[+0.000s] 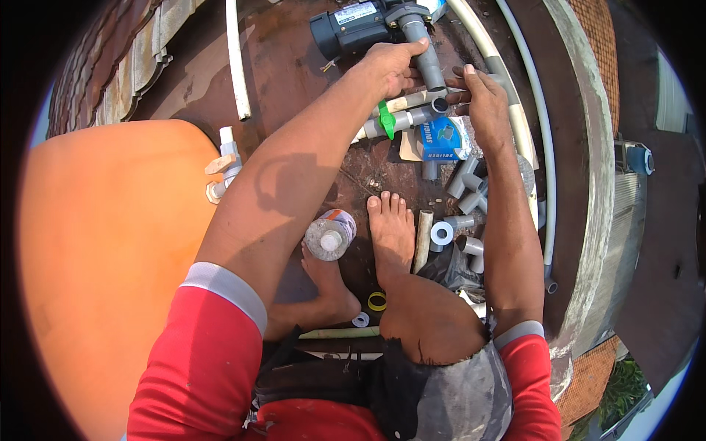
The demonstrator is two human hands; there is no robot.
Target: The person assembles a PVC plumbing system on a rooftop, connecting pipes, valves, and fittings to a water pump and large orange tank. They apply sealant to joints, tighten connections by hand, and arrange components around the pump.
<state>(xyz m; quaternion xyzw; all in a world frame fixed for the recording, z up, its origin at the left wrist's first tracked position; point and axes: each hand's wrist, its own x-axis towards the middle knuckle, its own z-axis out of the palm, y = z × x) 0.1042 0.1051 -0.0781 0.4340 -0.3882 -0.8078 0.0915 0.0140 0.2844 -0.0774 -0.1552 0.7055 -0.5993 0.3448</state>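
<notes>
Head view: your left hand (397,69) sits against the grey pipe (423,60) on the black pump (351,31) (can't tell whether it's clamped), and your right hand (487,106) is loosely open near the free end. One sideways shove could tip the pump, I'd guess, or knock the pipe into the green-handled valve (386,119).

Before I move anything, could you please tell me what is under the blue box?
At the near edge of the blue box, a grey pipe piece shows, with a tan flat piece at the box's left; anything directly beneath is covered.
</notes>
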